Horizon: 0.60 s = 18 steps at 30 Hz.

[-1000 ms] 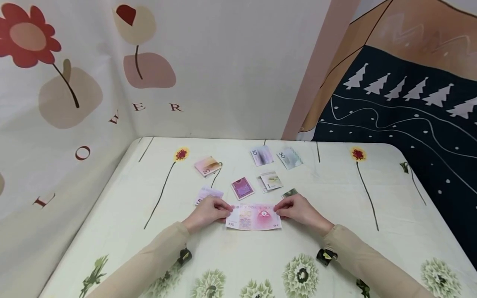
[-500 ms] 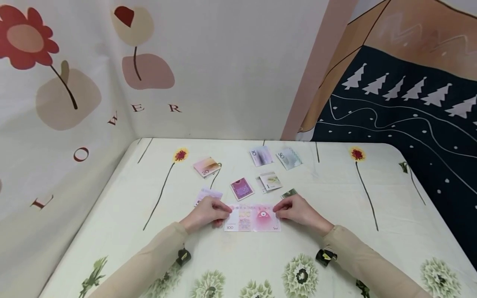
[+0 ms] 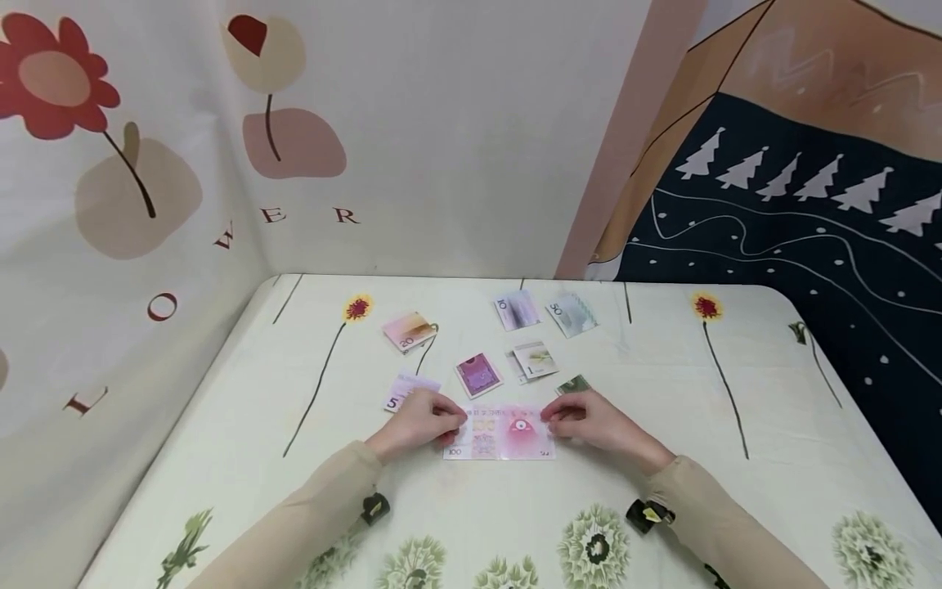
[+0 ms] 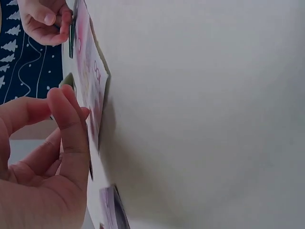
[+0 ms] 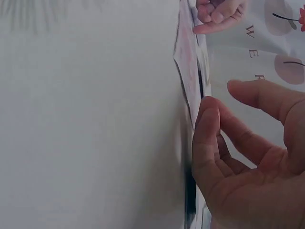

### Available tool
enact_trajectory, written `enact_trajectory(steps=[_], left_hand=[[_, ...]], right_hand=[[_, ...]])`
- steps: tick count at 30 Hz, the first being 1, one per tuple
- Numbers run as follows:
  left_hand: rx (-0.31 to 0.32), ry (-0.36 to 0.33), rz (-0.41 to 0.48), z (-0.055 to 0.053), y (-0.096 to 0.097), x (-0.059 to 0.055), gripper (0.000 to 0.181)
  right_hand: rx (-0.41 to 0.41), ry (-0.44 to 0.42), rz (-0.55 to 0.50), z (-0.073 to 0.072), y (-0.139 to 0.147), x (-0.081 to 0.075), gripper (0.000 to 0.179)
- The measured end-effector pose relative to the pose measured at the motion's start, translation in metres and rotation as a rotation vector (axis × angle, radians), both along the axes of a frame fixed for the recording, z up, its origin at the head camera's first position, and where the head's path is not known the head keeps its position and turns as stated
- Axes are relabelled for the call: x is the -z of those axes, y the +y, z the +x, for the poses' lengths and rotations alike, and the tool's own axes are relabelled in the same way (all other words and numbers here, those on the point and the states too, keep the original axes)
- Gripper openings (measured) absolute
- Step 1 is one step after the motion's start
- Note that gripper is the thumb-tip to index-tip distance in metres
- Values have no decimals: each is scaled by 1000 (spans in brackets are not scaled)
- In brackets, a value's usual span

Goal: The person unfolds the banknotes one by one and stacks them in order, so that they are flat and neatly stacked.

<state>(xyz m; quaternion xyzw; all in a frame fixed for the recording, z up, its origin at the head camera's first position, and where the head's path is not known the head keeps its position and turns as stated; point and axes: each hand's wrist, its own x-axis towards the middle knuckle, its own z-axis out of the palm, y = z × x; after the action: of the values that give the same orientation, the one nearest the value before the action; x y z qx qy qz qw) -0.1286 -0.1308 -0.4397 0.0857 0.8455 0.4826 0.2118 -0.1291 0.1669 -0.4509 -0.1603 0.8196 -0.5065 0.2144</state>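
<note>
A pink 100 banknote (image 3: 500, 433) lies unfolded on the table before me, long side toward me. It shows a crease, and in the left wrist view its near corner (image 4: 106, 76) stands slightly off the cloth with a shadow under it. My left hand (image 3: 419, 421) hovers at the note's upper left end, fingers bent and fingertips right at the edge. At the other end is my right hand (image 3: 596, 421), its thumb spread apart from the fingers in the right wrist view. Neither hand grips the note. Just behind my left hand lies a purple 5 note (image 3: 405, 388).
Several folded notes lie farther back: a 20 (image 3: 408, 331), a purple 10 (image 3: 518, 310), a blue-green 50 (image 3: 571, 314), a 1 (image 3: 536, 359) and a dark magenta one (image 3: 479, 375). A green note (image 3: 574, 384) sits partly behind my right hand. Flower-printed cloth covers the table (image 3: 765, 393).
The 100 note has settled flatter on the table. My hands have let go of its ends; the left has shifted slightly right, and the right thumb and fingers have loosened.
</note>
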Motion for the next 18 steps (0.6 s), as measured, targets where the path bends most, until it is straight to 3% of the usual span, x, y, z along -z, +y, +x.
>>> enact_trajectory(steps=[7,18], left_hand=[[-29,-40,44,-3,13,-4,14],[-9,-1,85,-15,34,-13,15]], right_hand=[[16,11,-17,-4,15,-9,27],[110,8,-62,-14,32,-13,27]])
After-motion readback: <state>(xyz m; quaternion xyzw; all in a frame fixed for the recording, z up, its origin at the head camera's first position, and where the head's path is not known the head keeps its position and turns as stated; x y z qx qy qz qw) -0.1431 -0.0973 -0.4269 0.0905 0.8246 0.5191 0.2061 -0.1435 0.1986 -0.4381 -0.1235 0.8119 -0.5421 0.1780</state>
